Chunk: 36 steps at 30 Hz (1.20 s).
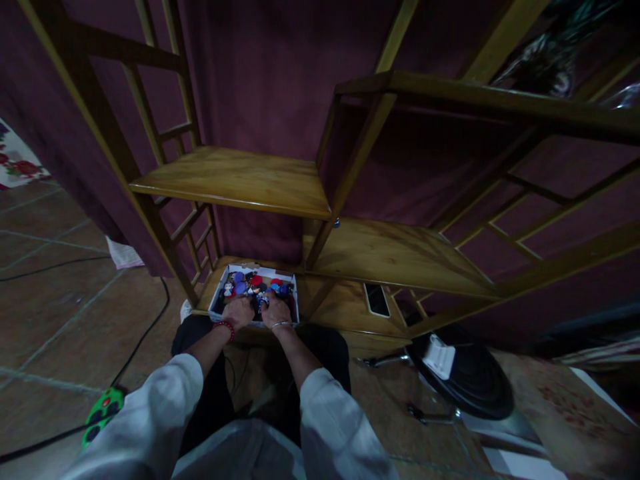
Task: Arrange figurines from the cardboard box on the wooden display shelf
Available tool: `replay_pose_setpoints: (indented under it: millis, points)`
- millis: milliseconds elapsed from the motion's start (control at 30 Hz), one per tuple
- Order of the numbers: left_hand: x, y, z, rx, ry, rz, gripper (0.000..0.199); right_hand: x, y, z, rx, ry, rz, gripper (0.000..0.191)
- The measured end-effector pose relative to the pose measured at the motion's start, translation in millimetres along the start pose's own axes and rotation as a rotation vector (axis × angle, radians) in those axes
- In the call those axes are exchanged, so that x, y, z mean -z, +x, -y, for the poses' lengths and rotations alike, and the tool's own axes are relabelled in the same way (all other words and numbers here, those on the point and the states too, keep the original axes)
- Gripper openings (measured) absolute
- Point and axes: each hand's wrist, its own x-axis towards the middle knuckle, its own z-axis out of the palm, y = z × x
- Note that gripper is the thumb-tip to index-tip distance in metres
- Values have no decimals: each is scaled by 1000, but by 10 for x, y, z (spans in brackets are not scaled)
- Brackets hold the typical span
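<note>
A shallow white box (295, 303) sits on the lowest shelf, filled with small colourful items in red, purple, blue and black, too small to name. Inside its near side, my left hand (239, 311), with a red bead bracelet at the wrist, has its fingers bent inward. Opposite it, my right hand (276, 311), wearing a thin bangle, curls its fingers toward the left one. Between the fingertips is a small dark-blue and white piece (260, 301) whose kind I cannot make out. Both hands look closed, their fingertips partly hidden.
Around the box stands a wooden shelf unit (235, 175) with uprights and lattice sides. A phone (377, 300) lies on the lower shelf to the right. On the floor are a green power strip (103, 415) with black cables at left and a black round stool seat (475, 380) at right.
</note>
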Motion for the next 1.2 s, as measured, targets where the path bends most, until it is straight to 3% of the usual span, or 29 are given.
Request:
replay_pose_setpoints:
  millis: [167, 333, 567, 967, 1200]
  points:
    - [64, -25, -46, 110, -16, -97, 31, -15, 28, -24, 15, -1, -13, 30]
    - [234, 24, 90, 114, 94, -178, 33, -9, 47, -30, 7, 11, -15, 30]
    - [345, 167, 273, 101, 205, -45, 35, -12, 44, -30, -8, 11, 3, 32]
    - [244, 266, 267, -4, 343, -62, 33, -20, 24, -34, 25, -3, 6, 33]
    - [238, 239, 266, -15, 265, -38, 35, 3, 18, -22, 7, 4, 19, 32]
